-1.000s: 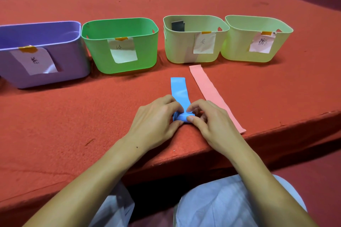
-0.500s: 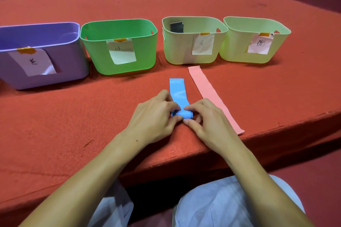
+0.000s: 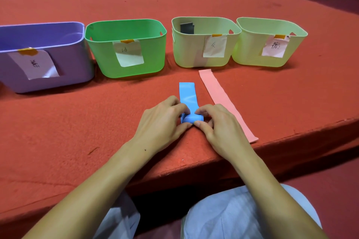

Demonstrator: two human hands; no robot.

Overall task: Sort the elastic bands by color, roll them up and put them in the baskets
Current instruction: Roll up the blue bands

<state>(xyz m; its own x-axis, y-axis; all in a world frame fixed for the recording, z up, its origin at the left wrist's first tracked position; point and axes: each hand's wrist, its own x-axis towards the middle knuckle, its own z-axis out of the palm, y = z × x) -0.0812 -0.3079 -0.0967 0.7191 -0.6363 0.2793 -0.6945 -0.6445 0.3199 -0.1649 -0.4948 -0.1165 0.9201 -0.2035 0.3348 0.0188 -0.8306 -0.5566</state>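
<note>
From the head view we see our left hand (image 3: 161, 122) and right hand (image 3: 217, 124) meet on the blue elastic band (image 3: 187, 99), fingers and thumbs pinching its rolled near end on the red table (image 3: 77, 122); the flat remainder stretches away beyond our fingertips. Just right of our right hand the pink elastic band (image 3: 223, 101) lies flat. Beyond both hands stand the purple basket (image 3: 64, 75), green basket (image 3: 153, 54), and two pale green baskets (image 3: 186, 52) (image 3: 250, 50), the left one holding a grey band (image 3: 186, 28).
</note>
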